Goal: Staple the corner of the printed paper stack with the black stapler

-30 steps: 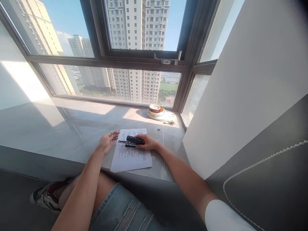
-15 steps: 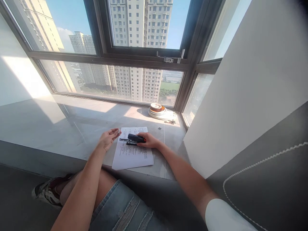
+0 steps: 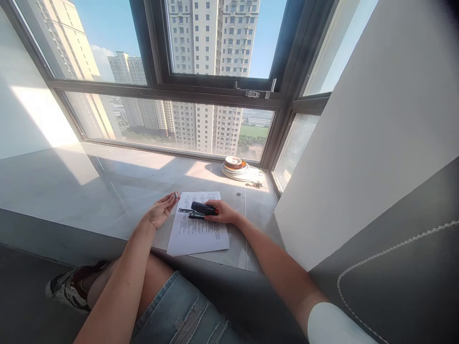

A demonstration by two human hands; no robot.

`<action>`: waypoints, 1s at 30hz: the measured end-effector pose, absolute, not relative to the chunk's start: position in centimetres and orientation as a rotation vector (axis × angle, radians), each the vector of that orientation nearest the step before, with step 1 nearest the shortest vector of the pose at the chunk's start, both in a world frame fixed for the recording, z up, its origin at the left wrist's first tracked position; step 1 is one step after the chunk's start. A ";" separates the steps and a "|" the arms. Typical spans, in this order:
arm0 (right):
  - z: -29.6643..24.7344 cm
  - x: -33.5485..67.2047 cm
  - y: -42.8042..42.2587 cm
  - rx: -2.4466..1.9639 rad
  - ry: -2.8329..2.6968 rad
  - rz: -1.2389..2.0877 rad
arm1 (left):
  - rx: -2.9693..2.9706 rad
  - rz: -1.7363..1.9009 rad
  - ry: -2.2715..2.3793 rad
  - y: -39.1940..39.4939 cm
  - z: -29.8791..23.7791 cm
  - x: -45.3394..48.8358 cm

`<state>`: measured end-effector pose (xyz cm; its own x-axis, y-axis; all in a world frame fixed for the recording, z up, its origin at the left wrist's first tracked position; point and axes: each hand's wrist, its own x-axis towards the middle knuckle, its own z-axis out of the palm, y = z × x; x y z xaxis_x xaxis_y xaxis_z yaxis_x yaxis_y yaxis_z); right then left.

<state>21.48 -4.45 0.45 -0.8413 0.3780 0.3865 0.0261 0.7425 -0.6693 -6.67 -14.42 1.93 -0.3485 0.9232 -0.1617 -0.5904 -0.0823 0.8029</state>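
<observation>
In my right hand (image 3: 225,211) is a black stapler (image 3: 203,209), its top swung up from the base so that the metal staple channel shows between them. It is held over the printed sheets of paper (image 3: 197,241), which lie on the ledge. My left hand (image 3: 161,210) pinches a small silvery strip of staples (image 3: 175,195) between thumb and fingertips, at the upper left edge of the paper and left of the stapler. Another small grey piece (image 3: 238,194), perhaps more staples, lies on the ledge beyond my right hand.
Toward the window corner a stack of round, plate-like items (image 3: 235,168) stands on the tiled ledge (image 3: 118,200). A small dark cluster, possibly keys (image 3: 254,185), lies beside it. A white wall (image 3: 344,134) rises on the right, with a beaded cord (image 3: 380,258) hanging there.
The whole view has shifted down slightly. My left hand has turned a little, showing more of the staple strip. My right hand keeps the opened stapler over the paper.
</observation>
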 end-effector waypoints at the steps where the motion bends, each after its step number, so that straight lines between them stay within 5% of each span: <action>1: 0.4 21.5 -4.4 -0.310 -2.432 0.925 | 0.462 1.690 0.976 -14.5 2.1 -6.6; 30: 0.5 21.5 -4.4 -0.280 -2.434 0.921 | 0.711 1.548 0.960 -15.0 2.6 -6.3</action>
